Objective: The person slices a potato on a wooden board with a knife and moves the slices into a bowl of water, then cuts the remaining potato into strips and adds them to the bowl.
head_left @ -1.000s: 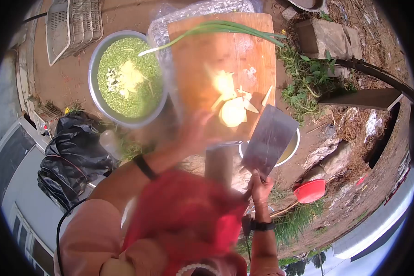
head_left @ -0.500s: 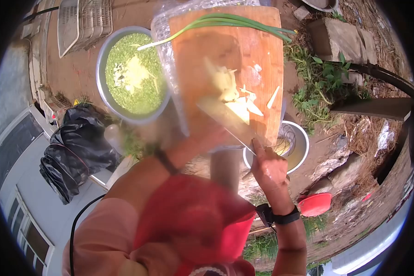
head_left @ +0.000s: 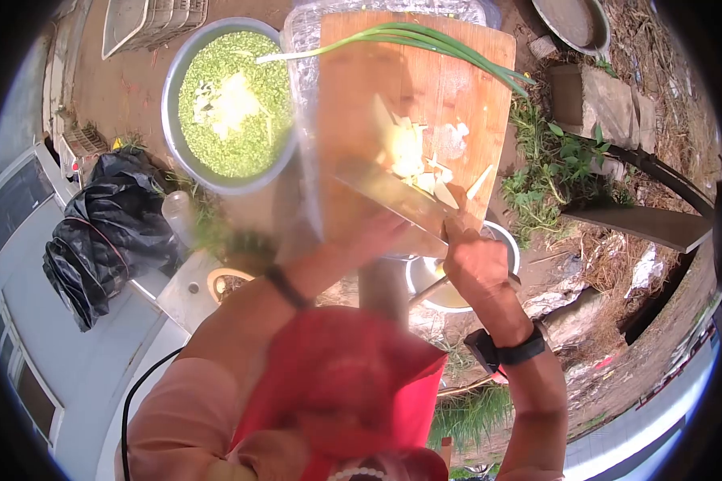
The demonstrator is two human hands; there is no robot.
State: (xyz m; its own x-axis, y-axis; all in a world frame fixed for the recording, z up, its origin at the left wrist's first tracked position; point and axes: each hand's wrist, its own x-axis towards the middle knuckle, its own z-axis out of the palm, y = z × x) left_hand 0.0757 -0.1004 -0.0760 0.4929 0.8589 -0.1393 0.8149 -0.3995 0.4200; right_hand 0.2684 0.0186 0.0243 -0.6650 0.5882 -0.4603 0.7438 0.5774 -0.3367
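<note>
My right hand is wrapped round the handle of a broad cleaver. Its blade lies at a slant across the lower part of a wooden cutting board. Just above the blade is a small pile of pale yellow slices, with a few loose pieces to its right. My left hand is at the near side of the blade, blurred, its fingers partly hidden. Long green onions lie along the board's far edge, their white end reaching over a metal basin of chopped greens topped with pale shreds.
Below the board's right corner stands a white-rimmed bowl. Clear plastic shows under the board's left side. A black plastic bag lies at left, a plastic crate behind. Weeds and a stone block are at right.
The whole view has shifted and turned a little, so the board sits farther right and the basin higher. The cleaver remains beside the slices, in my right hand.
</note>
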